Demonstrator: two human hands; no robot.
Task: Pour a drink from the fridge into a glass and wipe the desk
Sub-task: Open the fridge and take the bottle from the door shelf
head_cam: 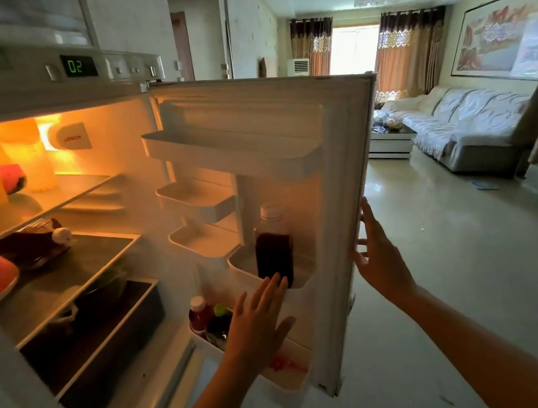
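Dark drink bottle [272, 244] stands in the open fridge door's [335, 194] shelf. Left hand [257, 326], fingers straight, reaches just below it, holding nothing. Right hand [380, 257] rests flat-fingered on the door edge. Display [79, 66] reads "02"; inside, a "BOSCH" badge [73, 138].

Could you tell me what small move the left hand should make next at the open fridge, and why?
Probably reach a little further and close the left hand around the dark bottle in the door shelf. Its open fingers are just short of the bottle, nothing is held yet, and the right hand rests on the door edge.
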